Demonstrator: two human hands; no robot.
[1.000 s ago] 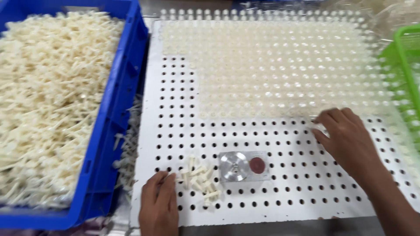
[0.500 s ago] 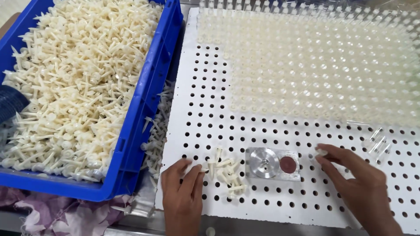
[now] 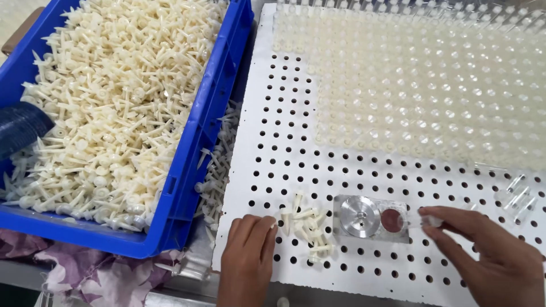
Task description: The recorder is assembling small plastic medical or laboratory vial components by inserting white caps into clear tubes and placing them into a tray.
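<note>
Your left hand (image 3: 245, 258) rests palm-down on the near edge of the white board (image 3: 273, 142), fingers loosely curled, holding nothing I can see. Its fingertips sit just left of the small pile of cream pins (image 3: 307, 230), touching or nearly so; can't tell which.

Your right hand (image 3: 489, 256) is on the other side, thumb and forefinger pinched on a small clear tube (image 3: 430, 220). The tube lies roughly level, long axis left-right, tip toward the metal fixture (image 3: 372, 218).

Key relation: the fixture sits between your hands, with the pins just to its left and the tube just to its right. Left hand is nearer the pins, right hand nearer the fixture's brown disc (image 3: 391, 220). The pins lie scattered with no common axis, most roughly upright in view.

More loose clear tubes (image 3: 520, 196) lie on the board beyond your right hand. The blue bin (image 3: 199, 142) of pins is well left of the board, with spilled pins in the gap between.
</note>
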